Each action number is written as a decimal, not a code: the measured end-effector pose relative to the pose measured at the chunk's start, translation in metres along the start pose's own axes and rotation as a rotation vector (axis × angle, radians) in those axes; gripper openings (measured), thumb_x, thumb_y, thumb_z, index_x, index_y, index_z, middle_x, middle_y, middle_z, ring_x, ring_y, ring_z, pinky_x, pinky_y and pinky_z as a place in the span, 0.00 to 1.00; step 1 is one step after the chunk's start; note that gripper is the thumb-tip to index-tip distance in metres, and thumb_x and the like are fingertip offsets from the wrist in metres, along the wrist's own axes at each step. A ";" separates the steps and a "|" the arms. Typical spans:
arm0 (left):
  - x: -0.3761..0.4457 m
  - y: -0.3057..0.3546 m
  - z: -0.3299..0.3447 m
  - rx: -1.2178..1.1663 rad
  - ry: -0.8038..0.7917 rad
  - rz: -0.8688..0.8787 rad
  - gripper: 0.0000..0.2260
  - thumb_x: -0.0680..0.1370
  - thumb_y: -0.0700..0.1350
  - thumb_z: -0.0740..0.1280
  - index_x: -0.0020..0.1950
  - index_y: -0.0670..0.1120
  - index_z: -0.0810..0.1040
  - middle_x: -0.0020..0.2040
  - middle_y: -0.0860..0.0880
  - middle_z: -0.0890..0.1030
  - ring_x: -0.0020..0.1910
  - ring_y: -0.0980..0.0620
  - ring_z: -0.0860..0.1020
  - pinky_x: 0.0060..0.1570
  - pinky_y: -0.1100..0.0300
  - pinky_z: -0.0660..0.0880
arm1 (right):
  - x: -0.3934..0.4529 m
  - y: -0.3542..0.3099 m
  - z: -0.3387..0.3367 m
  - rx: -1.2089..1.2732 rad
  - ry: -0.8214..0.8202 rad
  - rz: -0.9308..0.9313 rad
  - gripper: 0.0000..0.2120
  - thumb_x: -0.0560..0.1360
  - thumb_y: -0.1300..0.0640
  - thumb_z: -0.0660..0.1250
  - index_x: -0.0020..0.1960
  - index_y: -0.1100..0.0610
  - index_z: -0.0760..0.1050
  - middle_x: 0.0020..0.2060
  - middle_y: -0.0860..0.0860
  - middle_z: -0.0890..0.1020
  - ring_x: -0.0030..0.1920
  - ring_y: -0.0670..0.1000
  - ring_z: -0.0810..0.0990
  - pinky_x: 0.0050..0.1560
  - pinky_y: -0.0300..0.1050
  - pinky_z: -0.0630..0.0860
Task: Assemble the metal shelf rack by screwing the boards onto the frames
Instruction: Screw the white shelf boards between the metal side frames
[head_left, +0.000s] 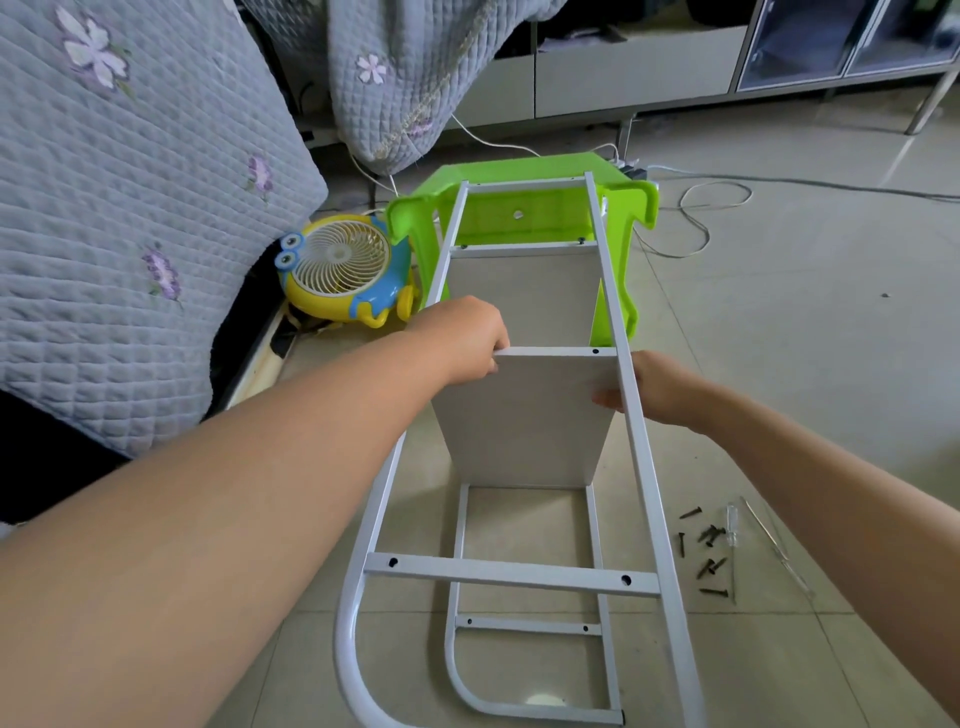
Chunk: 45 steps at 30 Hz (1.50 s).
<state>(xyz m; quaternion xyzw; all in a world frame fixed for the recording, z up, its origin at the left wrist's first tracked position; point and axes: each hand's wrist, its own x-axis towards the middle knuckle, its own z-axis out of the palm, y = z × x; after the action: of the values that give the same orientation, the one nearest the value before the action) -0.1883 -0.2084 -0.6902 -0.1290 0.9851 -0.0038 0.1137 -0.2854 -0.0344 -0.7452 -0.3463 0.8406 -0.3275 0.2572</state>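
Nearest, at six o'clock: curved end of the upper white metal frame (644, 457), its tube bending round at the bottom edge, a crossbar (511, 574) with two screw holes spanning it. Below and inside that, a second white frame (460, 670) lying on the tiled floor (805, 338), with its own short crossbar.

At four o'clock on the tiles: a scatter of dark screws (707, 538), just beside them a clear-handled screwdriver (732, 535), and further right a thin clear plastic strip, too faint to name.

Centre, twelve o'clock of the crossbar: middle white board (524, 415) standing on edge between the two frames, top edge level with the upper frame's rails. Left hand (462, 338) at nine o'clock of the board, fingers curled over its top left corner, gripping it. Right hand (657, 387) at three o'clock, behind the right rail, thumb pressed onto the board's face and fingers wrapped round the rail; hold looks closed on rail and board together. One dark screw hole near the board's top right edge.

Beyond, at twelve o'clock: a second white board (519, 296) likewise standing between the frames. Far ends of the frames resting against a green plastic stool (524, 208) tipped on its side.

At ten o'clock: yellow and blue cartoon desk fan (340, 267) on the floor, touching the stool's edge. Left of it, a grey quilted cover (130, 208) with purple flowers draped down. At one o'clock: white cables (696, 218) looping across the tiles. Farthest back, a low white cabinet (623, 73).
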 end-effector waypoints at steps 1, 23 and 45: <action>0.000 0.000 0.001 -0.007 0.002 -0.015 0.19 0.76 0.42 0.65 0.28 0.43 0.61 0.31 0.46 0.65 0.38 0.44 0.68 0.32 0.61 0.60 | 0.000 0.002 0.000 0.001 0.032 0.005 0.09 0.75 0.70 0.60 0.53 0.60 0.71 0.37 0.51 0.75 0.40 0.51 0.73 0.34 0.31 0.69; -0.022 -0.025 0.008 -0.001 -0.007 -0.275 0.11 0.78 0.45 0.62 0.52 0.37 0.76 0.53 0.38 0.78 0.54 0.39 0.75 0.50 0.50 0.74 | 0.001 -0.047 -0.013 -0.727 0.117 0.129 0.15 0.73 0.63 0.60 0.28 0.57 0.62 0.24 0.52 0.68 0.35 0.57 0.73 0.25 0.36 0.58; 0.000 -0.042 0.010 -0.033 0.036 -0.151 0.14 0.74 0.37 0.61 0.28 0.45 0.66 0.30 0.46 0.66 0.40 0.40 0.73 0.34 0.60 0.64 | 0.023 -0.051 -0.035 -0.544 -0.018 0.199 0.11 0.73 0.55 0.65 0.33 0.55 0.69 0.10 0.46 0.69 0.11 0.41 0.68 0.29 0.31 0.68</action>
<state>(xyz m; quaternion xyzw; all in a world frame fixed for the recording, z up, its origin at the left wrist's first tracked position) -0.1751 -0.2485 -0.6981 -0.2048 0.9743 0.0014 0.0934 -0.3014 -0.0666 -0.6901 -0.3212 0.9251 -0.0602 0.1934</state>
